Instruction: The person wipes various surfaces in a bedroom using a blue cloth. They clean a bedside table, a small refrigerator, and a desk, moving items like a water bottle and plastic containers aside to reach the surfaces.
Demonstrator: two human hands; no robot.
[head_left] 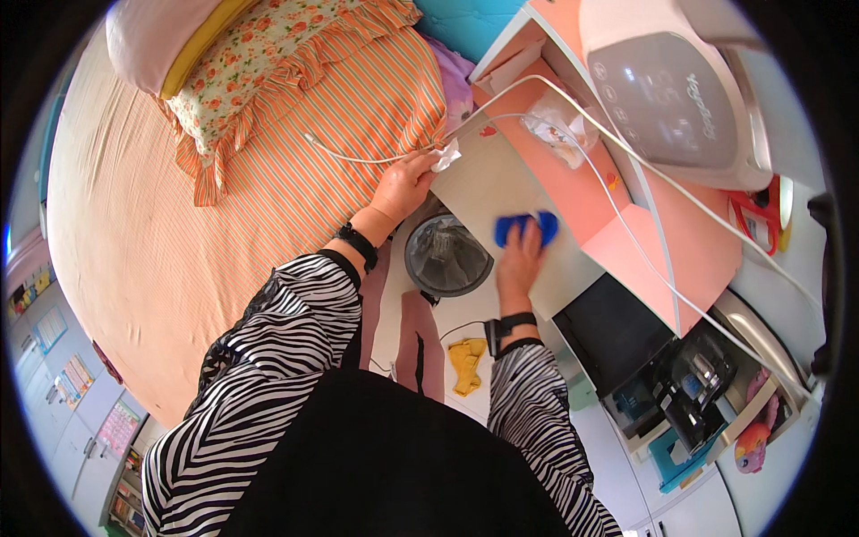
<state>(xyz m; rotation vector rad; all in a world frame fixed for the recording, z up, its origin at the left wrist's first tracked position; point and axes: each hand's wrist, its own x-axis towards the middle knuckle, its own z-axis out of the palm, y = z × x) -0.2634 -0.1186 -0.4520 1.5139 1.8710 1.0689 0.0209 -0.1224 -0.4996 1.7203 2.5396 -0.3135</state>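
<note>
While the right hand (522,261) grasps a blue cloth (548,229), the left hand (404,186) pinches a white tissue (446,156)

The cloth lies beneath the right fingers, against the pale surface (492,179), bunched out on both sides. The tissue projects beyond the left fingertips. A white cable (358,160) runs beside that grip; whether it is also held cannot be told. Between the two grips, nearer the wearer, stands a lined bin (445,294). Progress, by judgement: the cloth work is partway, with neither item set down. How much surface is already covered cannot be established. Beyond the right grip, a plastic packet (559,125) sits untouched in the pink unit (573,195).
</note>
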